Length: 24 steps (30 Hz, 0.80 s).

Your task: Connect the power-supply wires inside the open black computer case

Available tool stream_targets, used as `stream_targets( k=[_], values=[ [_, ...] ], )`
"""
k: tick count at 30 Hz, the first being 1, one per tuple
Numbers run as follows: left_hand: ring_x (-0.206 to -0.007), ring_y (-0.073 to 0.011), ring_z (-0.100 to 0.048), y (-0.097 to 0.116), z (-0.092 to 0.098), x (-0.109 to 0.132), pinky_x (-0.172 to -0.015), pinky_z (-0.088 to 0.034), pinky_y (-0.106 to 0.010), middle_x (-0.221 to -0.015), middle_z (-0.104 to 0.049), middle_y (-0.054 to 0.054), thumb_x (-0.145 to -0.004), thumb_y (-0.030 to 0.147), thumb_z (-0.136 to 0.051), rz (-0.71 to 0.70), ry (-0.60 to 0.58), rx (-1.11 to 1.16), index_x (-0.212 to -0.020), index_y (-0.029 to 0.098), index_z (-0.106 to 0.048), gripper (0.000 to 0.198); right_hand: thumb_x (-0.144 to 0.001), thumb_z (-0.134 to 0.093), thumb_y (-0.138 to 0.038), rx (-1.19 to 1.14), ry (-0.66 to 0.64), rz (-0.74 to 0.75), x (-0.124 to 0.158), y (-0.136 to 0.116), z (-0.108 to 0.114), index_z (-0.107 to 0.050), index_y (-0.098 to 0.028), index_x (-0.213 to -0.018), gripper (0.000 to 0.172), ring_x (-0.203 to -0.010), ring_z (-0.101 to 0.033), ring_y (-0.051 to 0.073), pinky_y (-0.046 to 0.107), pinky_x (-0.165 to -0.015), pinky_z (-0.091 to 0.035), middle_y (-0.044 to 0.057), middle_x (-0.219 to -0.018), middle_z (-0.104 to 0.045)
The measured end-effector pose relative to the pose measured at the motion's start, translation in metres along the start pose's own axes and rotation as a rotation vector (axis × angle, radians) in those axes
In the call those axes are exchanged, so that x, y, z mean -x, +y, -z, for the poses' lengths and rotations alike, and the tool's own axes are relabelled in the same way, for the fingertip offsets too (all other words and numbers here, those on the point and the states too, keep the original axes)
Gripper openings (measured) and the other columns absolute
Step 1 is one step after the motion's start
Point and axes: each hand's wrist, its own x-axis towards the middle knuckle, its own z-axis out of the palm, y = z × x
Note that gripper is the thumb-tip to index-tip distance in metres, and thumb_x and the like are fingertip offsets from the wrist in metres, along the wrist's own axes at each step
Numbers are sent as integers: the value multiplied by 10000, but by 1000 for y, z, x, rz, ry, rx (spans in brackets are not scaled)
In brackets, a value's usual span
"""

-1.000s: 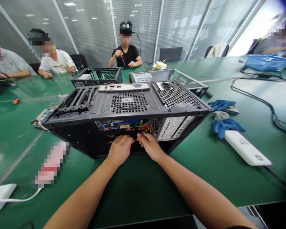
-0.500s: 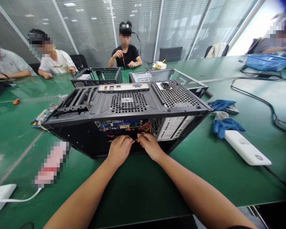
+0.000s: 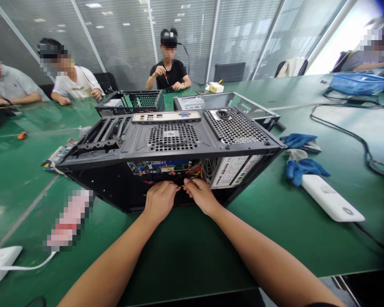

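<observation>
A black computer case (image 3: 112, 181) stands before me, its open side facing me and its vented rear panel on top. Both hands are at the opening, close together. My left hand (image 3: 161, 199) is closed in a pinch on a thin yellow-and-black cable (image 3: 180, 187). From the right, my right hand (image 3: 200, 194) pinches the same cable with thumb and finger. Behind them are a motherboard (image 3: 141, 168), coloured wires (image 3: 196, 171) and the power supply (image 3: 235, 171) with its white label. The fingertips partly hide the cable.
Two more open cases (image 3: 131, 102) (image 3: 224, 102) stand behind. Blue gloves (image 3: 307, 168) and a white power bank (image 3: 331, 198) lie right, a pixelated pink object (image 3: 71, 217) left. A co-worker (image 3: 169, 68) across the green table (image 3: 192, 260) holds a screwdriver.
My hands stay at nearly the same place on the cable, with only slight finger movement. The yellow cable stretch left of my left hand shows less now.
</observation>
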Motion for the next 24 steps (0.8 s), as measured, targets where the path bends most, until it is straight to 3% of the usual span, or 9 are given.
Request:
stream_targets(
  k=[12,18,24],
  values=[
    [-723,-161,-607,-2,-3,1,-700,-486,-298,-818,-657,-42,-955,208,-462,56,-91,0,-885,172,-629,184,-795,-538,-631,-31,-7,2,-2,7,-2,-579,-183,-668,468,-563,-511,127,267,-552,-402,19,-653,-581],
    [-723,-154,-602,-3,-3,2,-684,-476,-283,-829,-651,-44,-959,211,-451,109,-87,77,-924,174,-621,178,-805,-514,-658,-48,-31,7,0,5,-1,-610,-173,-715,503,-568,-514,125,273,-563,-393,16,-663,-573],
    [-723,-158,-605,-2,-1,1,-698,-478,-294,-819,-657,-46,-955,222,-455,76,-79,72,-908,176,-628,185,-782,-492,-715,-81,-36,-5,-1,3,-2,-580,-182,-697,547,-545,-491,118,270,-549,-373,-6,-626,-532]
  ],
)
